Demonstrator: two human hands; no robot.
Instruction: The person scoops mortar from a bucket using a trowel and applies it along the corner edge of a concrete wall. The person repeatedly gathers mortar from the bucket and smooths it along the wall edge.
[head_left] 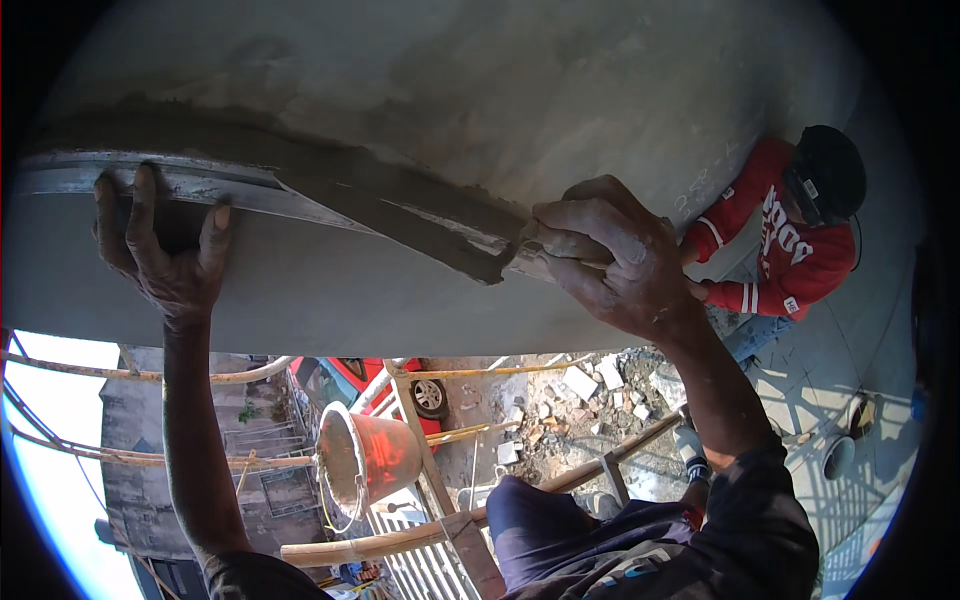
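My left hand (168, 240) holds a long metal straightedge (235, 192) against the grey plastered surface (420, 310), its fingertips spread over the bar. In my right hand (620, 260) is a trowel (450, 232), gripped at its handle end. Wet grey mortar coats much of the trowel's long blade, which lies slantwise along the bar. A darker damp band (200, 125) runs above the bar. Mortar smears my right hand and fingers. The handle is mostly hidden by my fingers.
A co-worker in a red sweatshirt (800, 250) and dark cap leans in at the right, hands close to the surface. An orange bucket (390, 455) hangs by wooden scaffold poles (380, 545). Far below are a red car (345, 375) and broken rubble (580, 385).
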